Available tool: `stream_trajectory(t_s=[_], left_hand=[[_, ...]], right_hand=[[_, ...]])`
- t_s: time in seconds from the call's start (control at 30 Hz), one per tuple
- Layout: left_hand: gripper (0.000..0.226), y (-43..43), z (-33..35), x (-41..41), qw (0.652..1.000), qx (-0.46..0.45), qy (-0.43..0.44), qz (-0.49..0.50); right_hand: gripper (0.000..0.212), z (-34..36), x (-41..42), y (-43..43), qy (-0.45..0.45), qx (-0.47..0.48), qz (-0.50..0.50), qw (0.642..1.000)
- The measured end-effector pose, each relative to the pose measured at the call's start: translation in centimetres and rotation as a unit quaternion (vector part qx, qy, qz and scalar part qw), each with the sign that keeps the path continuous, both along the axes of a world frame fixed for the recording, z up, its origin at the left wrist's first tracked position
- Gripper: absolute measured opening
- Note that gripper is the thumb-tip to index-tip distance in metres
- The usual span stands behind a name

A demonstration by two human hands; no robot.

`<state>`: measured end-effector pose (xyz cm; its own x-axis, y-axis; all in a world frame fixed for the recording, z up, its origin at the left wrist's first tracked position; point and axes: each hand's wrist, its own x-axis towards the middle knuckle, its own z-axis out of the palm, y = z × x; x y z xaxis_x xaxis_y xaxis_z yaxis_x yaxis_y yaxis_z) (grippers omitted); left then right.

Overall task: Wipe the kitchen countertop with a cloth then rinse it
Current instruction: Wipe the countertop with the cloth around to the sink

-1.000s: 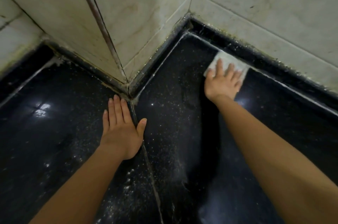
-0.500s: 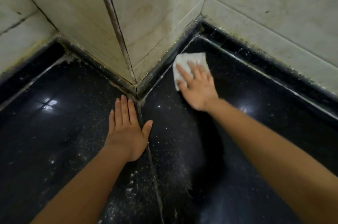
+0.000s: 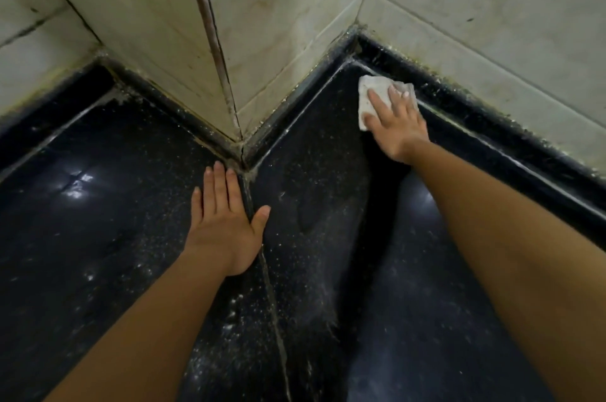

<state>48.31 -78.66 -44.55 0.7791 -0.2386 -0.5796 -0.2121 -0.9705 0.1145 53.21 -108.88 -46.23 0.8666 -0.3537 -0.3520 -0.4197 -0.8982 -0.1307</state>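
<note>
A white cloth (image 3: 366, 96) lies flat on the black speckled countertop (image 3: 314, 204), near the inner corner at the back right. My right hand (image 3: 395, 121) presses down on the cloth with fingers spread, covering most of it. My left hand (image 3: 226, 221) rests palm-down on the countertop with its fingers apart, beside the seam between two slabs, holding nothing.
A tiled wall pillar (image 3: 203, 40) juts out toward me between the two hands. A raised black ledge (image 3: 492, 126) runs along the tiled back wall (image 3: 492, 14) on the right. White dusty specks lie along the seam (image 3: 272, 296).
My right hand slid the cloth from the back ledge to the left near the pillar, then back right toward the corner. The left hand stayed planted.
</note>
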Motion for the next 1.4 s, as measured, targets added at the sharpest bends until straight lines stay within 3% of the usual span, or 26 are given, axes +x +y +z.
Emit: stream_trajectory(t_s=[0.23,0.37,0.5,0.7,0.83,1.1,1.23,1.4], left_hand=[[0.079,0.1,0.1,0.1,1.0,-0.013,0.007,-0.001],[0.08,0.2,0.2,-0.2,1.0,-0.019,-0.001,0.001],[0.079,0.2,0.3,-0.3,1.0,-0.022,-0.004,0.001],[0.079,0.1,0.3,-0.3,1.0,-0.03,0.0,0.005],[0.079,0.2,0.1,-0.2,0.999,-0.034,-0.001,0.004],[0.08,0.0,0.3,0.0,1.0,-0.028,0.011,0.01],[0.081,0.1,0.4,0.2,0.999,-0.025,0.026,0.007],[0.078,0.7,0.3,0.0,0.997,-0.071,0.019,0.001]], right_hand=[[0.053,0.4,-6.3,2.8,-0.003,0.021,0.053,0.998],[0.055,0.6,-15.1,6.9,0.01,0.027,0.162,0.986],[0.053,0.8,-23.3,9.2,0.016,0.055,0.298,0.953],[0.051,1.2,-21.3,7.2,0.04,0.078,0.382,0.92],[0.051,0.8,-14.7,7.0,0.01,0.033,0.327,0.944],[0.053,0.4,-2.9,10.2,0.014,0.061,0.166,0.984],[0.053,0.5,-5.3,11.5,0.012,0.071,0.171,0.983],[0.053,1.2,-14.3,12.3,0.009,0.069,0.267,0.961]])
